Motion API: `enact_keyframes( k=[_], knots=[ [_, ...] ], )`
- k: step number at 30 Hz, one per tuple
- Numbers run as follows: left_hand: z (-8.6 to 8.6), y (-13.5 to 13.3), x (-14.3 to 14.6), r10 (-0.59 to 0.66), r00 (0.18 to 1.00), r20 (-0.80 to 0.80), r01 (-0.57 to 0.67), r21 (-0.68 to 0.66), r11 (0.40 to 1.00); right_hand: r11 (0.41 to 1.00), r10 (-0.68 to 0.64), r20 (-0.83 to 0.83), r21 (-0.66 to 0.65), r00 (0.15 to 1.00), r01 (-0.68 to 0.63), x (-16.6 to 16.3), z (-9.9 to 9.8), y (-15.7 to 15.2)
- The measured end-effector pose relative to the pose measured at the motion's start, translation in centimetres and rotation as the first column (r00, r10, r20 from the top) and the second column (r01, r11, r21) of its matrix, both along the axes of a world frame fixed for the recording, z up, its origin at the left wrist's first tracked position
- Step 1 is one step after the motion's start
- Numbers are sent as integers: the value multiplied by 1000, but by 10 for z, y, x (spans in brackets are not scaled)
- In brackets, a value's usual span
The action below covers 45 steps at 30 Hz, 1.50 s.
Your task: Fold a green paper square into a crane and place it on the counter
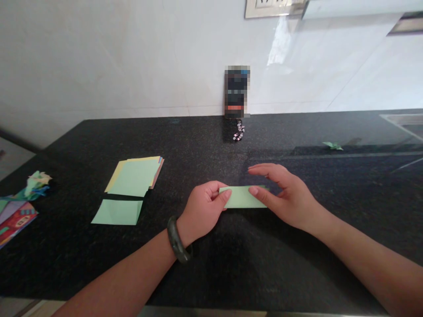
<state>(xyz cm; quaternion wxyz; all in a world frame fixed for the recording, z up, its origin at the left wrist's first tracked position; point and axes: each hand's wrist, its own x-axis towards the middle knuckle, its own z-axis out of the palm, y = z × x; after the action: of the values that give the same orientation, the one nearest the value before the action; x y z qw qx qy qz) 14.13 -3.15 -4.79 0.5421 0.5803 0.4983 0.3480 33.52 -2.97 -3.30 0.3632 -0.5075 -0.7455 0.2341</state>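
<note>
A light green folded paper strip is held just above the dark counter. My left hand, with a dark bangle at the wrist, pinches the strip's left end between thumb and fingers. At the right end, my right hand is spread, its thumb touching the strip and its fingers raised apart behind it. To the left lie a stack of coloured paper sheets, green on top, and a separate creased green sheet in front of it.
Against the wall leans a blurred-out phone with a beaded strap. A small folded green paper piece sits at right. Crumpled paper and a red printed packet lie at far left.
</note>
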Motion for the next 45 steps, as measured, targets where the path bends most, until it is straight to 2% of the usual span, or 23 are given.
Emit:
enact_keyframes(
  k=[3,6,9,15,18,23,27,33,36,38,40,42,45],
  knots=[
    [4,-5,0,-53,983,-175,89,208,974,975,188,197,79,962,-207,-4,9,-3],
    [8,-8,1,-60,959,-277,149,314,938,965,230,256,63,939,-254,-7,14,-5],
    [8,-8,2,-69,964,-255,145,295,944,969,214,244,68,946,-236,-9,12,-5],
    [7,-6,7,-85,988,-132,107,169,980,962,242,236,69,941,-264,-10,7,-5],
    [7,-5,8,-67,990,-124,83,132,988,965,246,223,39,943,-260,-12,5,-6],
    [2,-3,6,-44,995,-86,49,62,997,978,208,110,-51,972,-204,-12,2,-5],
    [3,-1,4,-3,996,-89,9,70,998,974,189,55,-135,980,-180,-11,0,-4],
    [3,1,5,36,996,-81,-25,131,991,971,160,27,-183,987,-153,-11,0,2],
    [4,4,8,61,998,25,-62,63,996,956,137,-40,-255,990,-143,-9,2,8],
    [7,6,12,92,979,180,-85,-41,995,932,96,-134,-335,986,-136,-8,4,13],
    [11,7,17,182,929,321,-136,-160,978,905,32,-232,-406,972,-126,-8,7,17],
    [15,6,23,243,886,395,-136,-281,950,893,-19,-300,-433,954,-119,-9,8,21],
    [18,3,35,304,835,459,-133,-368,920,904,-70,-356,-418,932,-92,-12,8,23]
  ],
)
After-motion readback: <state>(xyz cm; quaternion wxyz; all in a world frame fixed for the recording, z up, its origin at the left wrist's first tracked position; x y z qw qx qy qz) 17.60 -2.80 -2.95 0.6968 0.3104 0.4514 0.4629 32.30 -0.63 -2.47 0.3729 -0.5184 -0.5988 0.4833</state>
